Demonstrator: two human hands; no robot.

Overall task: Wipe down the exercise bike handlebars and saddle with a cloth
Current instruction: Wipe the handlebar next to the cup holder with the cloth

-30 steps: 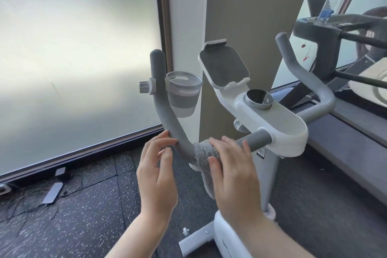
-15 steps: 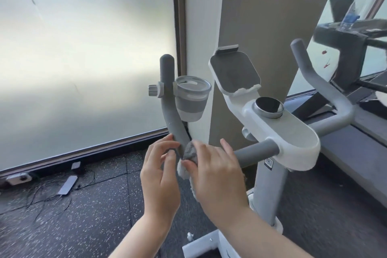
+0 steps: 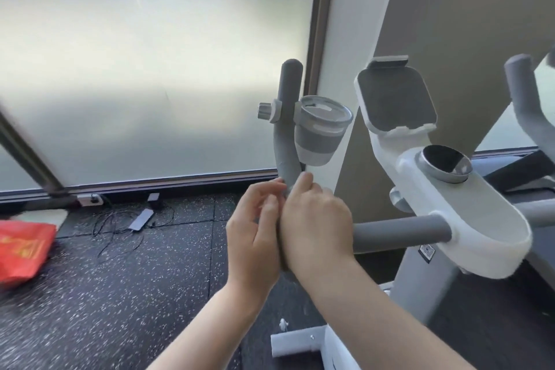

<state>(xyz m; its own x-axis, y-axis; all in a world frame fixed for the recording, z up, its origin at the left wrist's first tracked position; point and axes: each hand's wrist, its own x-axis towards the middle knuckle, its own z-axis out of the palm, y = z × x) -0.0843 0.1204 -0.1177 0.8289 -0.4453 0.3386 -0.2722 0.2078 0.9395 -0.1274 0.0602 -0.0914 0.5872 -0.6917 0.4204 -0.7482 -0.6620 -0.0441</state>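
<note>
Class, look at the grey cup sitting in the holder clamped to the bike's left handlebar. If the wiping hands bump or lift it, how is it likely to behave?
The grey lidded cup probably lifts out easily, since it only sits in a ring. It looks like light plastic, so a knock could jolt it. Its lid seems closed, so spilling appears unlikely.

No text could be read anywhere. The red bag (image 3: 22,252) at the left edge of the frame carried yellow markings too blurred to make out. A small label (image 3: 426,251) on the bike's post at lower right was too small to read.
</note>
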